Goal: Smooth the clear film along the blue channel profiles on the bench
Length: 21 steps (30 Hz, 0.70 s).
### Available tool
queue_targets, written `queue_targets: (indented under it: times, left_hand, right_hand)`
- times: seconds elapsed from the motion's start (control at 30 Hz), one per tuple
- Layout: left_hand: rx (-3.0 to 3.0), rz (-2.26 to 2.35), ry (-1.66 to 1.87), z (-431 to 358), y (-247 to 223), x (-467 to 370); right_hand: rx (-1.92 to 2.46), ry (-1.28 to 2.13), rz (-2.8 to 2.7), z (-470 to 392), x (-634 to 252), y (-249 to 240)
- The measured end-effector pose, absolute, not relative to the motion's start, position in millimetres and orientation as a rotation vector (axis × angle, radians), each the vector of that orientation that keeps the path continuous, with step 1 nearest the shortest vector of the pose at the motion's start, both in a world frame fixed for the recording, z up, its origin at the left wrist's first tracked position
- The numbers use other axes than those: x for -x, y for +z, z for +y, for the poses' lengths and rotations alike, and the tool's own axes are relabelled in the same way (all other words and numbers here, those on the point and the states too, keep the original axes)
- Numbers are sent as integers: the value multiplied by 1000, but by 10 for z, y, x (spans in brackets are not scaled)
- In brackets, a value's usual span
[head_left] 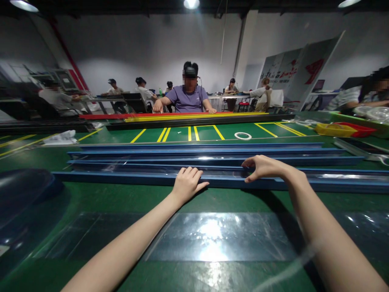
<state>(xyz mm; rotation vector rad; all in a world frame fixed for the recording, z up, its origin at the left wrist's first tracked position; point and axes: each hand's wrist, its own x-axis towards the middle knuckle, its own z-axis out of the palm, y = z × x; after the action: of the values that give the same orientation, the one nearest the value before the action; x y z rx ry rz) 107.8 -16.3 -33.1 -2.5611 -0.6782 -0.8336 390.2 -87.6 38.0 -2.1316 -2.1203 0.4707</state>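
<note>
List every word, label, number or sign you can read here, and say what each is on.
No text can be read with certainty:
Large banner: red and dark characters, too slanted and blurred.
Purple shirt: tiny mark, too small.
White label at lower left: cut off, no legible text.
Blue strips: no lettering visible.

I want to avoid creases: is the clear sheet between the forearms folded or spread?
Spread: the clear sheet lies flat on the green table, straight-edged.
</note>
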Motion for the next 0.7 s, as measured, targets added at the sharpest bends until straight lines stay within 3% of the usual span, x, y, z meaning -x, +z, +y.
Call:
queue_targets:
  times: [0.3, 0.7]
  left_hand:
    - [2563, -689, -814, -157, -339, -1091]
    - [2571, -686, -780, -157, -333, -1093]
  right_hand:
    - [2083, 640, -1994, -826, -3891, 323]
    - [2057, 65, -2074, -581, -3502, 30]
